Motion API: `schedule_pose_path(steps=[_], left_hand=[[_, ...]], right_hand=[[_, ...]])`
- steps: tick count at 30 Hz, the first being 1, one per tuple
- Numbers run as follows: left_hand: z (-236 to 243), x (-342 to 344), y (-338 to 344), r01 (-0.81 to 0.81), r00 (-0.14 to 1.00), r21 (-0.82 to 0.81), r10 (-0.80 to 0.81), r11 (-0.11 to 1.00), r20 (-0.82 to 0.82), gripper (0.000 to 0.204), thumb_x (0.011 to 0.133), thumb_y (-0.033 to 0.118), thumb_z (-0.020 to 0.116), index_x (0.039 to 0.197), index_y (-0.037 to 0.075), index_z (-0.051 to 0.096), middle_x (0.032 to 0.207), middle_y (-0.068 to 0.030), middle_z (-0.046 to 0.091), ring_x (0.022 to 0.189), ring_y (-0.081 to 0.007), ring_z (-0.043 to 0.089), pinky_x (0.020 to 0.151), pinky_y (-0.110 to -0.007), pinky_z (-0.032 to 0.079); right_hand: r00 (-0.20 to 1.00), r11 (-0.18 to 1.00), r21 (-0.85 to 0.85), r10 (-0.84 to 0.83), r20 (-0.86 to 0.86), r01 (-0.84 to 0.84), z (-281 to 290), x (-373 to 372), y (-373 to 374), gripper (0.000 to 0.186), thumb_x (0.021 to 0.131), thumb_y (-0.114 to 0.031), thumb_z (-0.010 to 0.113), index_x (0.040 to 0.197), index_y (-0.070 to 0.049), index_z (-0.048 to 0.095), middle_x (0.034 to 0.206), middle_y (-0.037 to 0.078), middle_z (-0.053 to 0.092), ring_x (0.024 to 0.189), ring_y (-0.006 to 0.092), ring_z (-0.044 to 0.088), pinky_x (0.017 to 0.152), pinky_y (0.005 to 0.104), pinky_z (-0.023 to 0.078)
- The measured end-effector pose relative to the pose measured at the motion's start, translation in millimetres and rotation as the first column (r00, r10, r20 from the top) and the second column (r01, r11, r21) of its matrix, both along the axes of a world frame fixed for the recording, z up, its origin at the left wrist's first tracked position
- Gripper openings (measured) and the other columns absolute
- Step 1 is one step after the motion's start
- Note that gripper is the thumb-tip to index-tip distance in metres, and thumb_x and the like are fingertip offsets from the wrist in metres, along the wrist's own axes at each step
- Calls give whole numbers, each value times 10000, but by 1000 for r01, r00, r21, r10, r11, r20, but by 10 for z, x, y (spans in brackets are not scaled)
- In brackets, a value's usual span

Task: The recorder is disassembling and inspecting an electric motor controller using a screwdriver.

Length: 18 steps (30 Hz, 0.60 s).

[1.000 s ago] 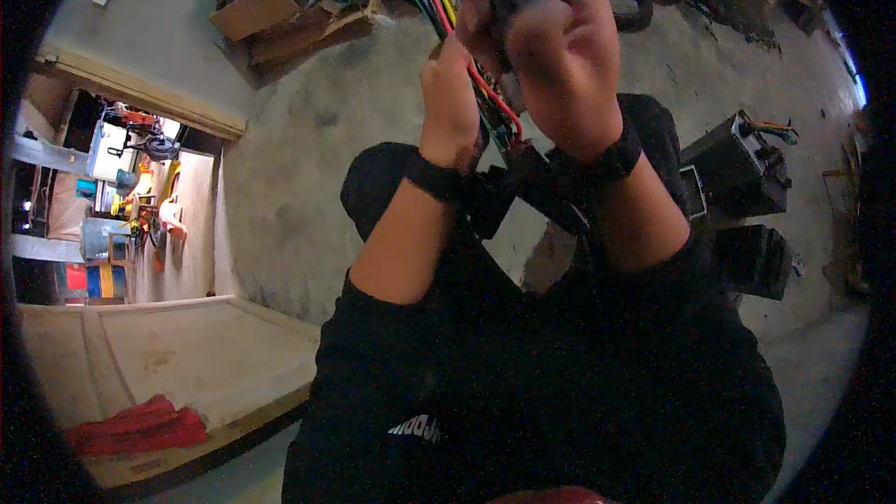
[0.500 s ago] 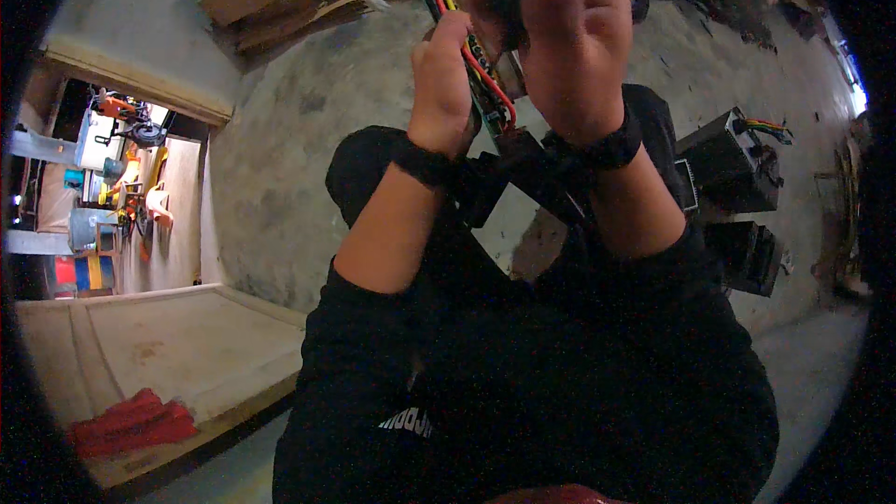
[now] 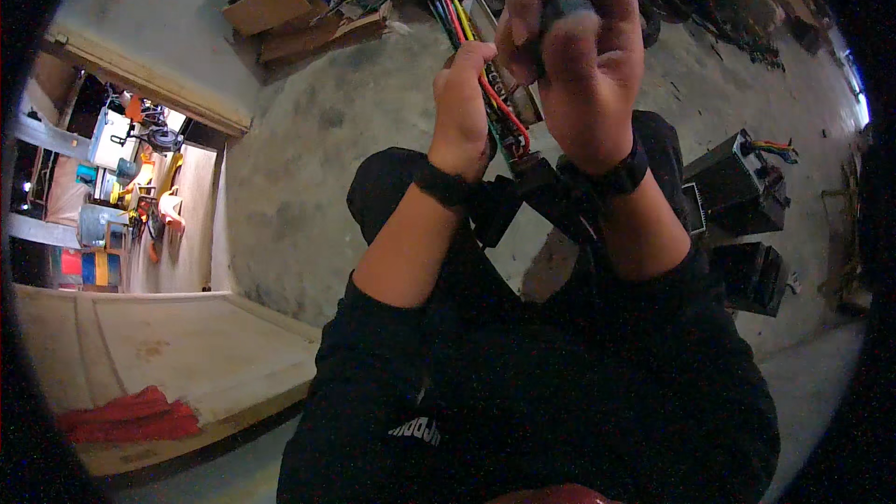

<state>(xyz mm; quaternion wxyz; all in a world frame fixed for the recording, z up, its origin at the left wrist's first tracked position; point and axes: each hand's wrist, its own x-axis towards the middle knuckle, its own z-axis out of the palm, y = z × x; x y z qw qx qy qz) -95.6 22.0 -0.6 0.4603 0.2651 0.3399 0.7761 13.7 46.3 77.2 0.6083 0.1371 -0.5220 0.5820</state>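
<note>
My left hand [image 3: 459,117] is closed around a long electronic board [image 3: 507,108] with red, yellow, green and other coloured wires [image 3: 457,14] along it. My right hand [image 3: 588,75] is curled beside the board, fingers wrapped round a dark grey and black object [image 3: 562,14] that is blurred and partly hidden by the thumb. Below the board, a dark casing piece [image 3: 537,177] lies between my wrists, over my black-clad legs.
Cardboard boxes [image 3: 271,9] and tangled cables lie at the top. Two black boxy units [image 3: 733,187], one trailing wires, sit on the concrete floor at right. A red cloth [image 3: 131,415] lies on a pale wooden surface at left, near a bright doorway with vehicles outside.
My right hand rose slightly with its fingers loosened, then came down with them curled tighter round the dark object. My left hand still grips the board, both shifting a little with the view.
</note>
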Motion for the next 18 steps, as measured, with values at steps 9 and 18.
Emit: schedule_pose_path(steps=[9, 18], left_hand=[[281, 174, -85, 9, 1000, -8, -9, 1000, -18, 440, 993, 349, 484, 1156, -41, 606, 1047, -89, 671, 907, -168, 667, 788, -308, 544], [227, 170, -86, 58, 994, 11, -57, 998, -98, 450, 1009, 310, 432, 1258, -46, 549, 1165, -111, 638, 1016, -193, 652, 890, -332, 527]], right_hand=[[949, 970, 239, -122, 290, 51, 122, 78, -17, 452, 1063, -371, 372, 1204, 22, 542, 961, 95, 630, 803, 134, 591, 721, 246, 480], [974, 974, 18, 226, 31, -227, 44, 31, 26, 308, 1011, -324, 548, 1117, -35, 545, 906, 45, 641, 833, 118, 614, 715, 271, 515]])
